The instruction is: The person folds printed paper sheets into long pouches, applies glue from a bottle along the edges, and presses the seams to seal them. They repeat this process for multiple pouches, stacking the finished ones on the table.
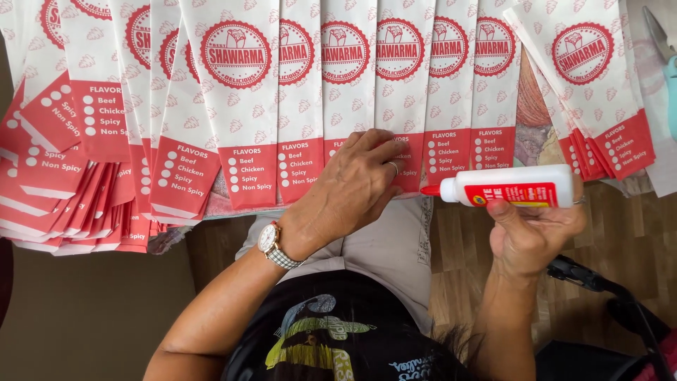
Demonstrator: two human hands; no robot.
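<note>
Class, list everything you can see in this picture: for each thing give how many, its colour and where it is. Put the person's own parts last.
Paper bags: many, too overlapped to count, white with red bands and round red stamps, in a row across the top.
Glue bottle: one, white with a red tip and red label, lying sideways at centre right.
Scissors: one pair, pale blue handle, top right edge.
Wristwatch: one, pale face on a metal band, on the left wrist.
Left hand: flat on the bags' red bottom edges.
Right hand: holding the glue bottle.
</note>
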